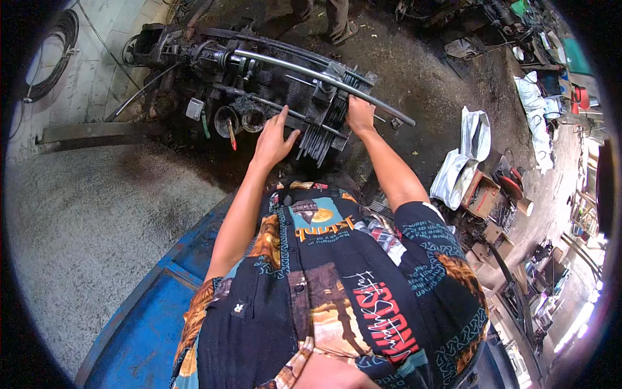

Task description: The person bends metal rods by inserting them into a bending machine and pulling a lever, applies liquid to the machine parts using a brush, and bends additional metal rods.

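Note:
In front of me stands a dark, greasy lathe-like machine (265,81) with a long bright metal bar (311,72) running along its top to the right. My left hand (273,141) is over its near side, fingers stretched and thumb apart, the fingertips close to a thin horizontal rod (262,102). A bundle of thin metal rods (317,146) lies across the machine's right part, beside a metal block (324,94). My right hand (360,117) is curled at the right of that block, just below the bar. What its fingers hold is hidden.
Two round metal cups (253,120) and an orange-handled tool (232,137) are at the machine's near left. A blue metal edge (146,308) lies beside me. White sacks (457,175) and a cardboard box (483,194) stand right. Another person's foot (345,32) is beyond the machine.

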